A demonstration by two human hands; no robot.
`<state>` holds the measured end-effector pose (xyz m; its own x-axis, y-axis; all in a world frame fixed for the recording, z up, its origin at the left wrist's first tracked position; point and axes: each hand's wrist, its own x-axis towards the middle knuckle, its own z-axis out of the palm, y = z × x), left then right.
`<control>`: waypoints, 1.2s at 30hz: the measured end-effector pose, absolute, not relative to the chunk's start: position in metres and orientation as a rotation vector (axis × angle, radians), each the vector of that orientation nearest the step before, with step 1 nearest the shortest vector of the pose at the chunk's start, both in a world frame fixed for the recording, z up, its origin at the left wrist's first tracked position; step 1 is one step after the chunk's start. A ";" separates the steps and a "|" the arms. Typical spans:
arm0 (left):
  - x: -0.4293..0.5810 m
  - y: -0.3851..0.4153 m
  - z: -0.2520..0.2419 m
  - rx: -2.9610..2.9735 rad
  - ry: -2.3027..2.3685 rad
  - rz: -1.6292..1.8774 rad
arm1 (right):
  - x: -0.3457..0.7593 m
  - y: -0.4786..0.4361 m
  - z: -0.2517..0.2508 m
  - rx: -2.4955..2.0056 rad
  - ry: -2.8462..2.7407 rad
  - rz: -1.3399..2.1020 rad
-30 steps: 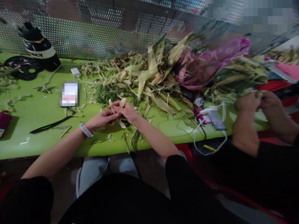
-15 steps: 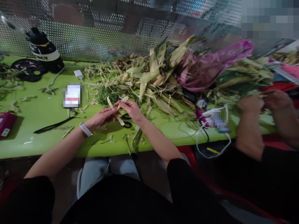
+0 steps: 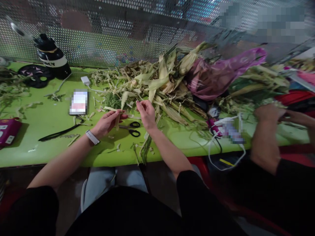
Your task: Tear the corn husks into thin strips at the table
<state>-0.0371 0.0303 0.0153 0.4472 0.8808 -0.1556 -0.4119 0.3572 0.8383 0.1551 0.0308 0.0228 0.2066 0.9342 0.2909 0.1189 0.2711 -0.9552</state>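
Note:
My left hand (image 3: 106,123) is closed on a small bundle of crossed pale corn husk strips (image 3: 125,99), whose ends stick out up, left and down. To its right, apart from it, my right hand (image 3: 148,116) has its thumb and forefinger pinched together. Whether a thin strand is in that pinch I cannot make out. A narrow pale strip reaches from the bundle toward the right hand. Black-handled scissors (image 3: 134,133) lie on the green table (image 3: 98,154) under and between the hands. Behind the hands sits a tangle of thin green strands (image 3: 113,100).
A large heap of dry corn husks (image 3: 157,82) and a pink plastic bag (image 3: 209,78) fill the back. On the left are a phone (image 3: 78,102), a black strap (image 3: 59,131), a purple box (image 3: 9,131) and a black bottle (image 3: 55,60). At right work a co-worker's hands (image 3: 269,113).
My right hand has drawn away from the husk bundle to the right, leaving it in my left hand. The scissors beneath are now more exposed. The view has shifted slightly.

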 end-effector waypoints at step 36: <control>-0.042 0.029 0.026 1.208 0.871 0.994 | 0.141 0.024 0.019 -1.005 -1.544 1.504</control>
